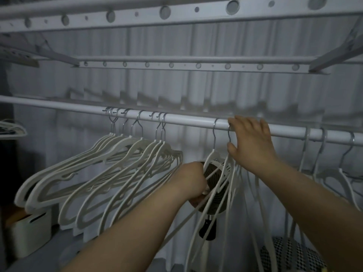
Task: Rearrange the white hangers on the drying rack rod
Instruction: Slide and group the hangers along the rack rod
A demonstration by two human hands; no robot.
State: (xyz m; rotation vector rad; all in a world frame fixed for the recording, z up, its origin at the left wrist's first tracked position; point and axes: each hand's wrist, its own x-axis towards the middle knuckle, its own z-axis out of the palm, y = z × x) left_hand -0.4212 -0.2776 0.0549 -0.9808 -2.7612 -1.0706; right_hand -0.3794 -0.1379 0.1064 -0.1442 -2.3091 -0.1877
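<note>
A white rod (188,121) runs across the view, sloping down to the right. Several white hangers (110,169) hang bunched on its left half, swung out to the left. Two more hangers (216,160) hang by metal hooks near the middle. My right hand (249,142) is at the rod there, fingers over the rod and thumb below, around the hook of the right-hand one. My left hand (193,180) is lower, its fingers curled round the lower bars of these middle hangers. Further hangers (322,167) hang to the right.
A round fan (216,185) on a black stand sits behind the middle hangers. Perforated rack bars (188,65) run overhead. A white box (29,230) stands at lower left, a checkered item (290,254) at lower right. Pleated curtains fill the background.
</note>
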